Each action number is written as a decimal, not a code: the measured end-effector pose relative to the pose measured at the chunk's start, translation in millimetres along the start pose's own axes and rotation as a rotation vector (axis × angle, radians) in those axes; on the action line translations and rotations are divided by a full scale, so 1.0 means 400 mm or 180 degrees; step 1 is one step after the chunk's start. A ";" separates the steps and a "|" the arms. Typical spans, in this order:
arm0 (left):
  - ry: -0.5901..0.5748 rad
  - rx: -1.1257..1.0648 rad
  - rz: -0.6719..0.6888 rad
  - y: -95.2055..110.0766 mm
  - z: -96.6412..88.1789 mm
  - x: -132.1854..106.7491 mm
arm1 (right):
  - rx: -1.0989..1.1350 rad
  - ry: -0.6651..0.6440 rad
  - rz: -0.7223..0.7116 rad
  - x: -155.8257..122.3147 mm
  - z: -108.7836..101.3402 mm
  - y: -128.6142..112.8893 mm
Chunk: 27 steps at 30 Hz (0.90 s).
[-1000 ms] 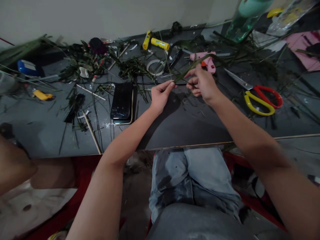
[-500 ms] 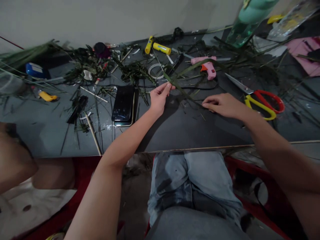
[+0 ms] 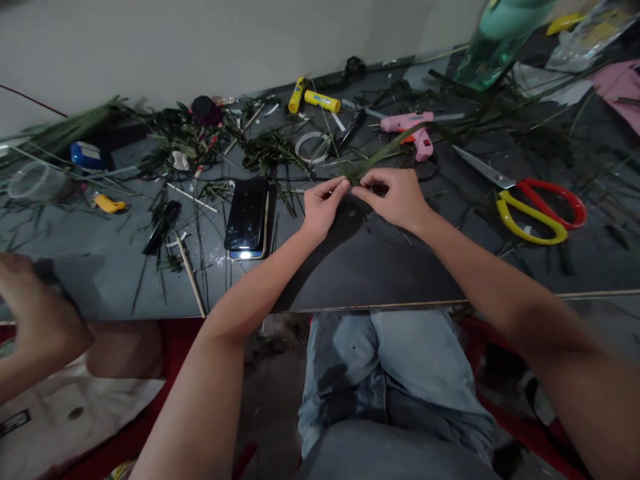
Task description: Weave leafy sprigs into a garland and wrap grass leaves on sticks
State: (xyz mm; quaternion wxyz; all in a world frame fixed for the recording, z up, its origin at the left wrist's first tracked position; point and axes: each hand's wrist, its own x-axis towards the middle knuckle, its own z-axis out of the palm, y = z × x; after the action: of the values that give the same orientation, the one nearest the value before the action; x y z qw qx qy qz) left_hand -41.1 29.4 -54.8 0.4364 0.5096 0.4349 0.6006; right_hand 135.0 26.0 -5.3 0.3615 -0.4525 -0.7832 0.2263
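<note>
A long green leaf strip [image 3: 381, 152] slants up and to the right over the dark table [image 3: 380, 267]. My left hand [image 3: 320, 205] pinches its near end between thumb and fingers. My right hand [image 3: 394, 195] sits right beside it, fingers curled and pinched on the same leaf just to the right. Both hands hover low above the table's middle, near a phone [image 3: 247, 212] on their left.
Yellow-and-red scissors [image 3: 535, 205] lie at the right. A pink glue gun [image 3: 413, 128], a tape ring [image 3: 311, 145], yellow tubes [image 3: 321, 101] and leaf scraps [image 3: 270, 143] crowd the back. Another person's hand [image 3: 35, 320] is at the left edge. A green bottle [image 3: 490, 40] stands back right.
My right hand, which had dropped flat to the table half a second ago, has come back up to the leaf beside my left hand. The phone's lower edge now glows.
</note>
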 end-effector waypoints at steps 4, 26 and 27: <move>0.0221 -0.0133 -0.0183 0.001 0.002 -0.001 | 0.0543 -0.0525 0.0120 -0.003 -0.024 0.033; -0.0079 0.0268 0.0160 0.046 0.037 -0.042 | 0.0761 0.0596 0.0084 -0.009 -0.026 0.018; -0.0140 0.0256 0.0165 0.049 0.039 -0.045 | 0.0810 0.0552 0.0053 -0.010 -0.023 0.017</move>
State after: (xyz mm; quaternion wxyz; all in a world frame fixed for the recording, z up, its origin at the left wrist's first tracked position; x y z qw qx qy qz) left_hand -25.4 8.6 -38.3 0.4094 0.5509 0.4357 0.5824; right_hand 147.3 26.1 -5.6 0.4804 -0.4272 -0.7103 0.2868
